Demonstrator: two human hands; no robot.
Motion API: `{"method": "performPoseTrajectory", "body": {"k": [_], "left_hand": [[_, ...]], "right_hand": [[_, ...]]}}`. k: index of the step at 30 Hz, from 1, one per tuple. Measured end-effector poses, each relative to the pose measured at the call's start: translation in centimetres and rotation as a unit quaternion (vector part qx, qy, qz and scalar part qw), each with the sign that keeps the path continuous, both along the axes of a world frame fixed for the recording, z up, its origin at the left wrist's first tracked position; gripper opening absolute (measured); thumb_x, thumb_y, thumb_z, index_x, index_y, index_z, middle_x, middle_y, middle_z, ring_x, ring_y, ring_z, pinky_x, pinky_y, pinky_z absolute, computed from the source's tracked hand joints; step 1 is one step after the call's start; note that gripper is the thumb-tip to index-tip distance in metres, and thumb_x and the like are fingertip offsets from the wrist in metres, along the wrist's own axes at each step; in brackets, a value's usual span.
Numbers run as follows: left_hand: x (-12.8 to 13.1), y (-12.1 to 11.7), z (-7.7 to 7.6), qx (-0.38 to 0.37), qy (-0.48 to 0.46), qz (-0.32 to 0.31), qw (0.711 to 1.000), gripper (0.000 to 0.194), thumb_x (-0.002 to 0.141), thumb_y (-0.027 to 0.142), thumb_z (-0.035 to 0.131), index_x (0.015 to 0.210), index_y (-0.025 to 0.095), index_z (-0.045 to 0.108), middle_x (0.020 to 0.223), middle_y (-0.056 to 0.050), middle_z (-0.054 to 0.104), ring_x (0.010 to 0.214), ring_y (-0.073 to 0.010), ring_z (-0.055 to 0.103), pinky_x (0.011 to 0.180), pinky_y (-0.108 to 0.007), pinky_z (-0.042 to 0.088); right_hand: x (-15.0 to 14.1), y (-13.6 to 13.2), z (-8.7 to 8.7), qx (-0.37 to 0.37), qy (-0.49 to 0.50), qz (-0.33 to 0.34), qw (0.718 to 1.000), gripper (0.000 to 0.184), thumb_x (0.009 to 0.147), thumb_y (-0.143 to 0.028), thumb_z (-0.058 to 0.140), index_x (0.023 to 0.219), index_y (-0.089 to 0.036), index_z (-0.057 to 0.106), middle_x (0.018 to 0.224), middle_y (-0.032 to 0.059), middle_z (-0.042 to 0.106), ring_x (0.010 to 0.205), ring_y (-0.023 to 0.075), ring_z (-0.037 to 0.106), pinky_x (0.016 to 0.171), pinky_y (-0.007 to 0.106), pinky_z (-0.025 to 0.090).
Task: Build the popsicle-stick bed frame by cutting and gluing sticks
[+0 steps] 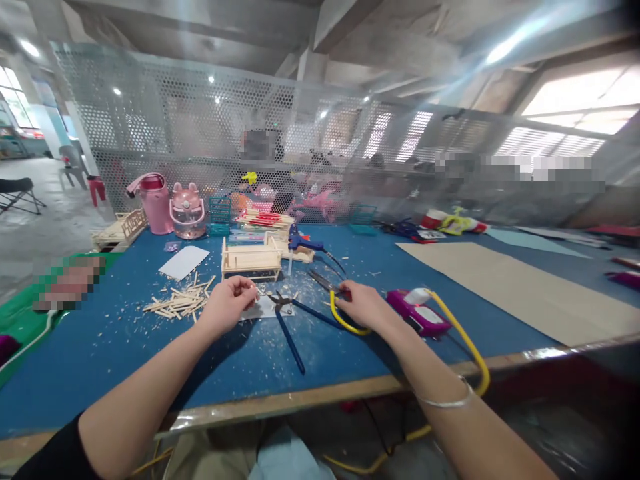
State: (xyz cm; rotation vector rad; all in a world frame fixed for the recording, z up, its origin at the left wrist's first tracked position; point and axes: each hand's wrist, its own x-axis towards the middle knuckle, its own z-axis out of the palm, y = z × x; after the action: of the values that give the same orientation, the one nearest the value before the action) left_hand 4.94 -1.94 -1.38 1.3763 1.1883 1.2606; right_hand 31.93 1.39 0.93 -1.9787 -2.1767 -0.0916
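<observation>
My left hand point(227, 303) rests on the blue table point(125, 347), fingers curled in a pinch on something small and pale that I cannot make out, just in front of a small wooden stick frame point(251, 259). My right hand point(363, 305) lies to the right with fingers closed round the red handle of a pair of scissors point(325, 283), beside a yellow cable point(450, 320). Between the hands lie blue-handled pliers point(285, 320) on a pale sheet point(260, 308).
A pile of wooden sticks point(177, 301) lies to the left. A white card point(184, 261), pink bottles point(155, 203), a blue glue gun point(305, 243) and a purple device point(417, 313) stand around. A big cardboard sheet point(525, 287) covers the right. A mesh screen point(250, 133) backs the table.
</observation>
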Motion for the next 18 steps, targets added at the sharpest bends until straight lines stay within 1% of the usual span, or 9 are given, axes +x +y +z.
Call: {"method": "performPoseTrajectory", "body": {"k": [3, 4, 5, 6, 7, 8, 9, 13, 18], "left_hand": [[-0.2, 0.0, -0.2, 0.048, 0.107, 0.068, 0.991, 0.015, 0.066, 0.031, 0.06, 0.067, 0.016, 0.061, 0.062, 0.0, 0.061, 0.057, -0.0119, 0.052, 0.057, -0.024, 0.037], [-0.3, 0.0, -0.1, 0.062, 0.13, 0.086, 0.986, 0.015, 0.066, 0.031, 0.06, 0.068, 0.016, 0.063, 0.064, -0.001, 0.063, 0.06, -0.013, 0.054, 0.061, -0.025, 0.038], [-0.3, 0.0, 0.0, 0.07, 0.139, 0.096, 0.983, 0.016, 0.066, 0.031, 0.06, 0.069, 0.016, 0.065, 0.067, -0.002, 0.065, 0.062, -0.0139, 0.055, 0.063, -0.025, 0.039], [-0.4, 0.0, 0.0, 0.072, 0.137, 0.1, 0.983, 0.018, 0.066, 0.032, 0.061, 0.07, 0.016, 0.066, 0.068, -0.003, 0.066, 0.063, -0.0145, 0.056, 0.064, -0.026, 0.04], [-0.4, 0.1, 0.1, 0.069, 0.124, 0.099, 0.985, 0.02, 0.065, 0.034, 0.062, 0.072, 0.015, 0.067, 0.069, -0.003, 0.067, 0.064, -0.0149, 0.056, 0.064, -0.026, 0.04], [-0.5, 0.1, 0.2, 0.064, 0.104, 0.097, 0.988, 0.023, 0.065, 0.036, 0.063, 0.073, 0.015, 0.067, 0.07, -0.004, 0.067, 0.064, -0.0152, 0.057, 0.064, -0.026, 0.041], [-0.6, 0.2, 0.2, 0.057, 0.076, 0.095, 0.991, 0.026, 0.063, 0.037, 0.065, 0.074, 0.014, 0.068, 0.071, -0.005, 0.068, 0.064, -0.0153, 0.057, 0.064, -0.026, 0.042], [-1.2, 0.8, 0.4, 0.016, -0.041, 0.111, 0.993, 0.033, 0.057, 0.041, 0.07, 0.074, 0.014, 0.068, 0.072, -0.006, 0.069, 0.065, -0.0146, 0.058, 0.064, -0.026, 0.042], [-1.9, 1.3, 0.6, 0.006, -0.086, 0.124, 0.988, 0.034, 0.052, 0.038, 0.073, 0.075, 0.013, 0.069, 0.07, -0.004, 0.067, 0.061, -0.0123, 0.054, 0.061, -0.024, 0.04]], "right_hand": [[-2.0, -0.7, 0.7, 0.034, -0.006, 0.018, 0.999, 0.017, 0.074, -0.017, 0.052, 0.083, -0.012, 0.066, 0.089, 0.0182, 0.063, 0.083, 0.0259, 0.058, 0.066, 0.032, 0.04], [-3.3, -1.0, 1.1, 0.048, 0.0, 0.039, 0.998, 0.02, 0.076, -0.018, 0.051, 0.089, -0.012, 0.066, 0.095, 0.0178, 0.062, 0.089, 0.0257, 0.057, 0.07, 0.032, 0.04], [-4.7, -1.3, 1.4, 0.057, 0.011, 0.073, 0.996, 0.024, 0.079, -0.021, 0.049, 0.097, -0.016, 0.065, 0.1, 0.0134, 0.062, 0.092, 0.022, 0.056, 0.074, 0.03, 0.04], [-6.4, -1.5, 1.6, 0.051, 0.033, 0.13, 0.99, 0.024, 0.08, -0.026, 0.051, 0.099, -0.02, 0.064, 0.098, 0.0075, 0.064, 0.088, 0.017, 0.057, 0.074, 0.025, 0.04], [-8.0, -1.6, 1.8, 0.03, 0.098, 0.213, 0.972, 0.022, 0.078, -0.027, 0.054, 0.095, -0.019, 0.066, 0.089, 0.0055, 0.066, 0.079, 0.0146, 0.058, 0.07, 0.023, 0.041], [-9.6, -1.6, 1.9, 0.006, 0.164, 0.268, 0.949, 0.02, 0.076, -0.027, 0.057, 0.09, -0.018, 0.067, 0.08, 0.0032, 0.067, 0.07, 0.0125, 0.058, 0.065, 0.022, 0.04], [-11.0, -1.5, 1.8, -0.006, 0.216, 0.291, 0.932, 0.017, 0.074, -0.026, 0.059, 0.085, -0.017, 0.068, 0.072, 0.0018, 0.067, 0.064, 0.0112, 0.056, 0.061, 0.021, 0.039], [-14.6, 0.3, 0.9, -0.02, 0.34, 0.31, 0.887, 0.014, 0.072, -0.02, 0.058, 0.076, -0.014, 0.069, 0.064, 0.0, 0.064, 0.057, 0.0083, 0.051, 0.055, 0.019, 0.036], [-15.7, 3.1, -0.1, -0.094, 0.359, 0.311, 0.875, 0.02, 0.071, -0.029, 0.055, 0.064, -0.012, 0.064, 0.049, -0.0042, 0.051, 0.046, 0.0063, 0.039, 0.046, 0.019, 0.028]]}}
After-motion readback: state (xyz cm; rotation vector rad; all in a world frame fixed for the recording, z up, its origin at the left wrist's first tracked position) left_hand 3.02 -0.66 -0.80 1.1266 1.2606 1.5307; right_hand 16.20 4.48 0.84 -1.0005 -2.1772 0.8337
